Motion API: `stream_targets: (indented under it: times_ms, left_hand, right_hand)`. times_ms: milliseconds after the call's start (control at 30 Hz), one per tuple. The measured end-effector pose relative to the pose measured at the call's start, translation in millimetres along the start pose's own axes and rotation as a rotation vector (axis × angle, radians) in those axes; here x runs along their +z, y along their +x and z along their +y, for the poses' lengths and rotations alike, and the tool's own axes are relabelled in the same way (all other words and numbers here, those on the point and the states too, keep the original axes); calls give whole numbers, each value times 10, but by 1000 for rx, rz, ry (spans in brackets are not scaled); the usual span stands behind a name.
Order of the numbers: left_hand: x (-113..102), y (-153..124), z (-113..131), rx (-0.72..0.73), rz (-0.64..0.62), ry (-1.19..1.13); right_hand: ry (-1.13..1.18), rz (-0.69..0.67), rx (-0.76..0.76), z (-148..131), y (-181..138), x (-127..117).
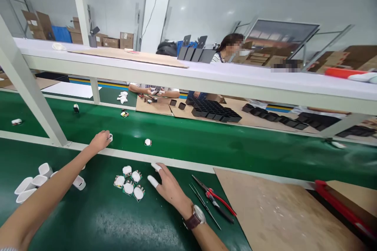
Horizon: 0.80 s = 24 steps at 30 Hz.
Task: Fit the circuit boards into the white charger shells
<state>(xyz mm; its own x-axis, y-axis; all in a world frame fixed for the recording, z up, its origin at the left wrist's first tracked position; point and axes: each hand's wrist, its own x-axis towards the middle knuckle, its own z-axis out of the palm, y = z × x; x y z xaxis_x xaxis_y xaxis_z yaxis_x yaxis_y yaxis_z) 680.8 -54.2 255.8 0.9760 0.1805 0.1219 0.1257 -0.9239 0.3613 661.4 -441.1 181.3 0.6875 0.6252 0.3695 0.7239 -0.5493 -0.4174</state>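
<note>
My left hand (100,141) reaches over the rail onto the green conveyor belt, its fingers closed on a small white plastic housing (110,138), mostly hidden by the hand. Over the green bench, my right hand (171,188) is open and holds nothing; white finger cots cover its thumb and index finger. Just left of it lies a cluster of several small circuit boards (129,188) with round white tops. Under and beside my left forearm are several white housings (39,180). Pliers (213,196) with red and black handles and metal tweezers (206,206) rest right of my right hand.
A single board (148,142) sits on the belt (206,145). White posts and a raised shelf (165,71) cross in front. Brown cardboard (265,208) and a red-edged object (338,204) lie at right. Across the belt, a co-worker's hands (156,91) work near black trays (215,110).
</note>
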Motion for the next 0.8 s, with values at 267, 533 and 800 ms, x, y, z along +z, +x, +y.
stream_targets:
  times_ms: [267, 533, 800]
  left_hand:
    - [-486, -663, -603, -95, -121, -31]
    - [-609, -1196, -549, -91, -161, -27]
    - [-174, -1831, 604, 475, -231, -270]
  right_hand:
    - [-38, 55, 48, 739, 1171, 153]
    - [-35, 56, -25, 311, 910, 37]
    - [-58, -13, 87, -483, -675, -135]
